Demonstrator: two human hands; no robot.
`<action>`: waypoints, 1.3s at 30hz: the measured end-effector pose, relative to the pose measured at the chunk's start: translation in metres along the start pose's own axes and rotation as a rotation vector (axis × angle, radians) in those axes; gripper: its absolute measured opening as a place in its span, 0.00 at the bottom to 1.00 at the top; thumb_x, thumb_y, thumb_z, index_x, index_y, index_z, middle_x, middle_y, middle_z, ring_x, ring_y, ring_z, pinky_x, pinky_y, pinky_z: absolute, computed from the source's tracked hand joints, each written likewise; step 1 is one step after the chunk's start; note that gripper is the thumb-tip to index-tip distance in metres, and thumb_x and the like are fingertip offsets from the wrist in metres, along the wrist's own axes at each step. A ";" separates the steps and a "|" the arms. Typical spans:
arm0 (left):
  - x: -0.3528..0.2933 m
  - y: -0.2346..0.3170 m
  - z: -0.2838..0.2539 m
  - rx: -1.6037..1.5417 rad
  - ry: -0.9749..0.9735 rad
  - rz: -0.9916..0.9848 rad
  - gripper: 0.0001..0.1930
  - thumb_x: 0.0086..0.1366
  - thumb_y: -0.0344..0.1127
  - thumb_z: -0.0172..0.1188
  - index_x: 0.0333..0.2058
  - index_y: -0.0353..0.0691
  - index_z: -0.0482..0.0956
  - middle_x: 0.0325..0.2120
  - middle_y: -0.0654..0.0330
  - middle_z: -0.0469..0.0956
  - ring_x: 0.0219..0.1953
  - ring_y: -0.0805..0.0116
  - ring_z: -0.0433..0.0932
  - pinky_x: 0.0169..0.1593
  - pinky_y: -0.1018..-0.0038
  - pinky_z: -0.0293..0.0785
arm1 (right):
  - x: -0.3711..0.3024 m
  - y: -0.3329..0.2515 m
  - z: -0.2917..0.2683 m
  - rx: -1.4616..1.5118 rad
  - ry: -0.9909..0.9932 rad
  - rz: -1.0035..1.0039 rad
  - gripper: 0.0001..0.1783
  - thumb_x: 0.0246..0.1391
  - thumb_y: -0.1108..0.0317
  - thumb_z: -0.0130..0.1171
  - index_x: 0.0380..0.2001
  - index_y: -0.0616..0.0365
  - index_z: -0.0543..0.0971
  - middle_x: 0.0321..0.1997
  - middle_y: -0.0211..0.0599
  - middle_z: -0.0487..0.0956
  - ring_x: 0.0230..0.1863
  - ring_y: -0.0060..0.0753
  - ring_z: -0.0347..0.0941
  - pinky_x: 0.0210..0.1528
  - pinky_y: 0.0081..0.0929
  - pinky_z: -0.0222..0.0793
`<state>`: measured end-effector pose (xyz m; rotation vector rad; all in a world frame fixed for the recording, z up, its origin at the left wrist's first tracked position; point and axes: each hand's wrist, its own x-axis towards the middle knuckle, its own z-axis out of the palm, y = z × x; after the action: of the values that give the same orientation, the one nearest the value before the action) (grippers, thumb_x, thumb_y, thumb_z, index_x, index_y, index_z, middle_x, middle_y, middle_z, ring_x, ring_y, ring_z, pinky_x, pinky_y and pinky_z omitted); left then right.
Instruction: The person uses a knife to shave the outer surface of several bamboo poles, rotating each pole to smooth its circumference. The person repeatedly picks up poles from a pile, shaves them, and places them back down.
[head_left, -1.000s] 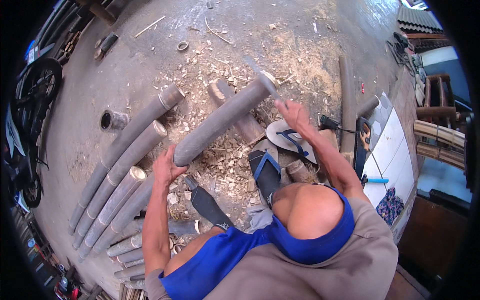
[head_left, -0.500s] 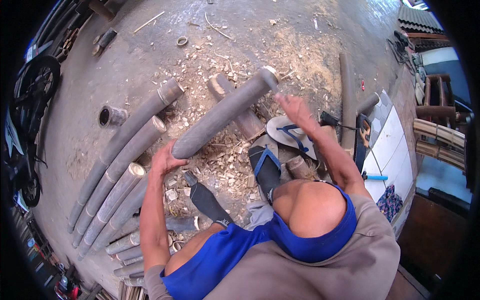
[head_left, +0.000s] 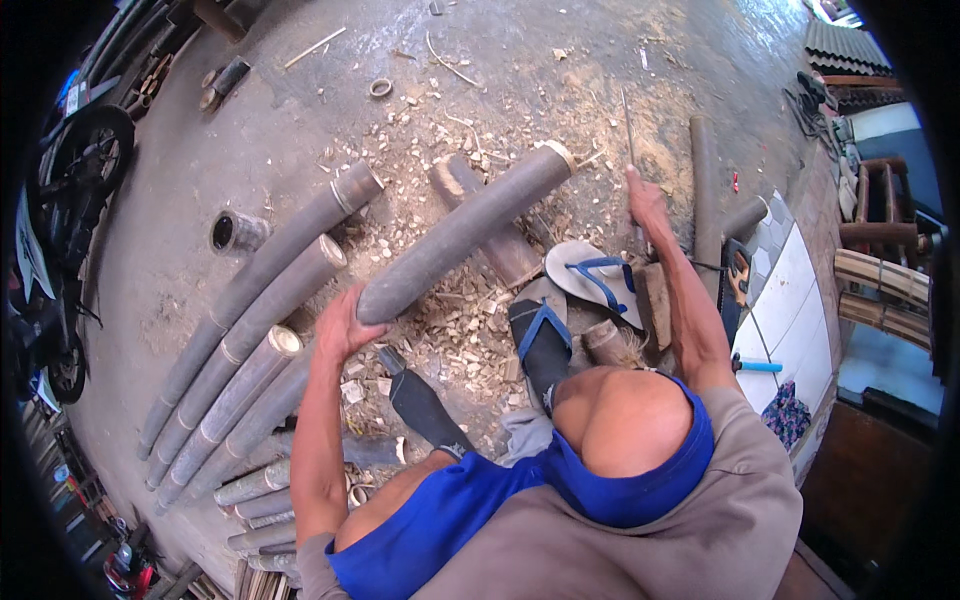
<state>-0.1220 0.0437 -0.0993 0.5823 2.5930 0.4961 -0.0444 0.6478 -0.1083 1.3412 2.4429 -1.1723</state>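
Note:
A thick grey-brown bamboo pole (head_left: 465,232) slants up and to the right in front of me. My left hand (head_left: 342,325) is wrapped round its near end. Its far end, pale at the cut rim, rests across a shorter bamboo log (head_left: 507,253) lying on the floor. To the right of that far end, my right hand (head_left: 647,205) is closed round the handle of a machete (head_left: 627,125). The blade points away from me, seen nearly edge-on, apart from the pole. A thin sliver sticks out by the pole's cut end.
Pale wood chips (head_left: 470,350) litter the floor. Several long bamboo poles (head_left: 245,310) lie at left. Near my feet are grey flip-flops (head_left: 592,278). At right lie another pole (head_left: 704,180), a saw (head_left: 738,275), a blue-handled tool (head_left: 757,366) and white tiles (head_left: 790,290).
My right hand has swung the machete away from the pole's far end, to the right. My left hand keeps its hold on the near end. The view has shifted slightly.

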 end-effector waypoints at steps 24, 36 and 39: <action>0.030 0.083 0.009 0.056 0.137 0.096 0.53 0.46 0.54 0.81 0.71 0.50 0.67 0.57 0.48 0.79 0.59 0.45 0.79 0.60 0.54 0.76 | -0.092 0.012 0.049 -0.154 0.156 -0.389 0.35 0.65 0.36 0.59 0.35 0.65 0.78 0.28 0.64 0.81 0.35 0.71 0.81 0.37 0.57 0.73; 0.020 0.043 0.000 0.100 -0.044 -0.099 0.46 0.45 0.63 0.77 0.61 0.46 0.76 0.44 0.45 0.86 0.46 0.44 0.86 0.51 0.51 0.80 | -0.087 -0.019 0.067 -0.315 0.083 -0.327 0.42 0.68 0.27 0.45 0.39 0.64 0.77 0.33 0.67 0.83 0.39 0.71 0.83 0.43 0.62 0.75; 0.045 0.077 -0.015 0.058 -0.122 -0.109 0.48 0.45 0.68 0.75 0.61 0.47 0.75 0.44 0.43 0.86 0.47 0.43 0.86 0.51 0.53 0.80 | -0.106 -0.042 0.097 -0.358 -0.021 -0.451 0.41 0.67 0.27 0.46 0.37 0.62 0.76 0.30 0.63 0.83 0.36 0.70 0.83 0.39 0.62 0.77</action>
<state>-0.1414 0.1263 -0.0683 0.4710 2.5137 0.3407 -0.0368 0.4976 -0.1050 0.6995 2.8490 -0.7466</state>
